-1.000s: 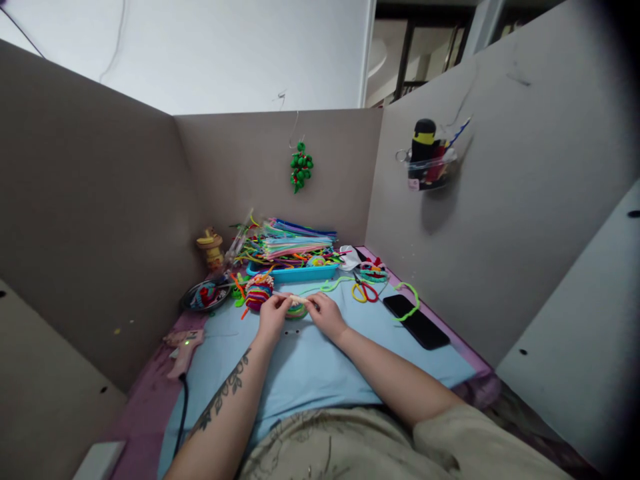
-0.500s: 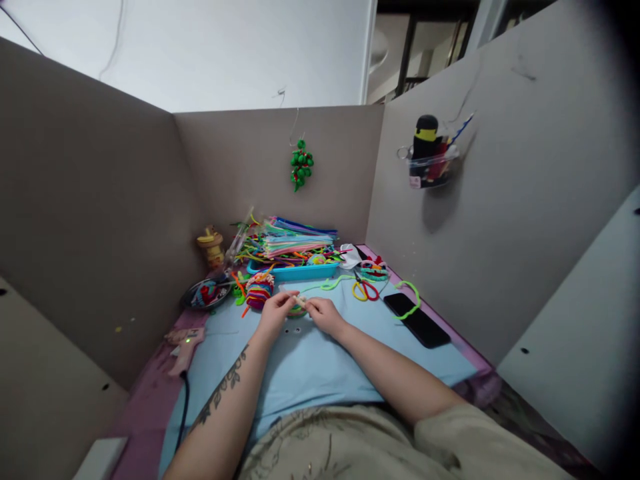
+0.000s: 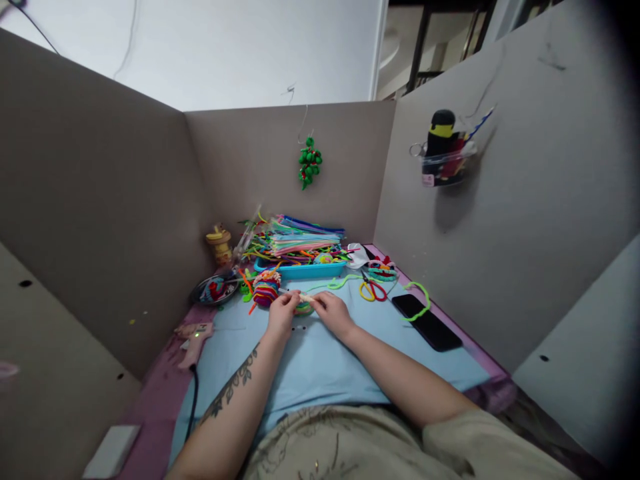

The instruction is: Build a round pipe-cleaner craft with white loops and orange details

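Observation:
My left hand (image 3: 282, 315) and my right hand (image 3: 334, 315) meet over the middle of the blue mat, fingers closed in pinches. Between them is a short cream fuzzy strip, apparently a pipe cleaner (image 3: 306, 298), gripped at either end. Just behind and below it shows a pale green coiled piece (image 3: 304, 309); whether my fingers touch it I cannot tell. Small dark-and-white dots (image 3: 299, 328) lie on the mat near my hands. To the left of my left hand stands a striped, multicoloured fuzzy bundle (image 3: 267, 288).
A blue tray (image 3: 300, 272) heaped with pipe cleaners sits at the back. Scissors (image 3: 373, 289) and a black phone (image 3: 427, 323) under a green pipe cleaner (image 3: 425, 301) lie right. A lit, corded glue gun (image 3: 196, 343) and a dark bowl (image 3: 200, 298) are left. Partitions enclose three sides.
The whole view has shifted slightly, so things appear farther right. My hands are a little farther apart, and the cream pipe cleaner shows longer and straighter between them.

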A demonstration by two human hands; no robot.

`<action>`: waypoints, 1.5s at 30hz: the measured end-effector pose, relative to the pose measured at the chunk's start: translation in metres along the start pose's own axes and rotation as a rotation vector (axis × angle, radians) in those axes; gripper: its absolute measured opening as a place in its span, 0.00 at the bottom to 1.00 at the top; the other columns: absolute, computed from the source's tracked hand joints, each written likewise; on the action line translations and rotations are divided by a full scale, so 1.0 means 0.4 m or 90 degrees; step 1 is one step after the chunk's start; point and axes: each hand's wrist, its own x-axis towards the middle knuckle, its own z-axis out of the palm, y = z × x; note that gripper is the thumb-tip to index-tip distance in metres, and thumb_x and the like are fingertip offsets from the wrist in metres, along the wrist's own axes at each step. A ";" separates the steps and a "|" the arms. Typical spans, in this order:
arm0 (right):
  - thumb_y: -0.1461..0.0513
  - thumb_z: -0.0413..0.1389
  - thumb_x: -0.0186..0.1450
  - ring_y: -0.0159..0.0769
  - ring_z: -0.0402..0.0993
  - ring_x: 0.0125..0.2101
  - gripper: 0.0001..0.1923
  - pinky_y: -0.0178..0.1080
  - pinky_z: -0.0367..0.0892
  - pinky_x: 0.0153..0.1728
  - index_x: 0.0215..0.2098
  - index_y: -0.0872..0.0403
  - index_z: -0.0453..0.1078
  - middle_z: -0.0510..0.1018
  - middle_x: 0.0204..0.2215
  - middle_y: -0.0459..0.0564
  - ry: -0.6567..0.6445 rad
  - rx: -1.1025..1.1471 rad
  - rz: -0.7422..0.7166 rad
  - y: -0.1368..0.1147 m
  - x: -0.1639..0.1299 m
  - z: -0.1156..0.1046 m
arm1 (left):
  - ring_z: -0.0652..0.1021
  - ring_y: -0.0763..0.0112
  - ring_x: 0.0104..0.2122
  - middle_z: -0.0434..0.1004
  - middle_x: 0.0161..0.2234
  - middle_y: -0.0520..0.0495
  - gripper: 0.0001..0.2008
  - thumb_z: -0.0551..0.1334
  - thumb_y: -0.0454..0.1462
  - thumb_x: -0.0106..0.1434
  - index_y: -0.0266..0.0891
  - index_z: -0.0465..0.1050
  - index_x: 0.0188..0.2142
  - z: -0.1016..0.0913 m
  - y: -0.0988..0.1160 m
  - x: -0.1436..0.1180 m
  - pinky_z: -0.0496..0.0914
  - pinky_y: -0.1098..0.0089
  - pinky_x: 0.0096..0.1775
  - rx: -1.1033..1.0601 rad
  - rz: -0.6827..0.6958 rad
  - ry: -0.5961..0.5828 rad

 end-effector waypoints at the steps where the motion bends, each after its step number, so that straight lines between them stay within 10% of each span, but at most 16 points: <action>1: 0.60 0.51 0.62 0.34 0.68 0.33 0.07 0.34 0.61 0.34 0.32 0.52 0.71 0.75 0.30 0.47 0.001 -0.021 -0.001 -0.001 -0.001 0.000 | 0.73 0.73 0.25 0.76 0.34 0.42 0.20 0.67 0.47 0.44 0.31 0.74 0.30 0.001 -0.004 0.001 0.66 0.74 0.27 -0.011 -0.005 0.003; 11: 0.60 0.50 0.64 0.36 0.67 0.33 0.07 0.35 0.59 0.35 0.32 0.52 0.70 0.75 0.29 0.48 0.010 -0.117 -0.044 -0.012 -0.006 -0.009 | 0.76 0.65 0.34 0.77 0.37 0.40 0.14 0.66 0.43 0.46 0.32 0.73 0.27 0.010 0.027 -0.020 0.68 0.71 0.33 0.083 0.086 0.039; 18: 0.61 0.51 0.63 0.35 0.67 0.33 0.06 0.35 0.59 0.35 0.32 0.52 0.69 0.75 0.30 0.48 0.001 -0.109 -0.058 -0.012 -0.006 -0.008 | 0.74 0.72 0.22 0.71 0.19 0.55 0.20 0.66 0.40 0.48 0.36 0.63 0.38 0.008 0.028 -0.022 0.68 0.72 0.28 0.057 0.138 0.058; 30: 0.61 0.51 0.63 0.36 0.68 0.35 0.06 0.36 0.60 0.36 0.35 0.51 0.70 0.75 0.31 0.49 -0.006 -0.085 -0.046 -0.014 -0.007 -0.006 | 0.74 0.74 0.20 0.70 0.19 0.57 0.23 0.67 0.39 0.46 0.39 0.54 0.36 0.002 0.021 -0.010 0.66 0.73 0.27 0.074 0.110 0.121; 45: 0.62 0.43 0.66 0.34 0.68 0.31 0.13 0.34 0.61 0.33 0.30 0.54 0.68 0.73 0.26 0.48 -0.020 0.029 -0.016 -0.004 0.000 -0.009 | 0.75 0.71 0.28 0.75 0.27 0.49 0.29 0.66 0.42 0.47 0.33 0.65 0.48 0.009 0.052 -0.023 0.68 0.72 0.32 0.022 0.073 -0.091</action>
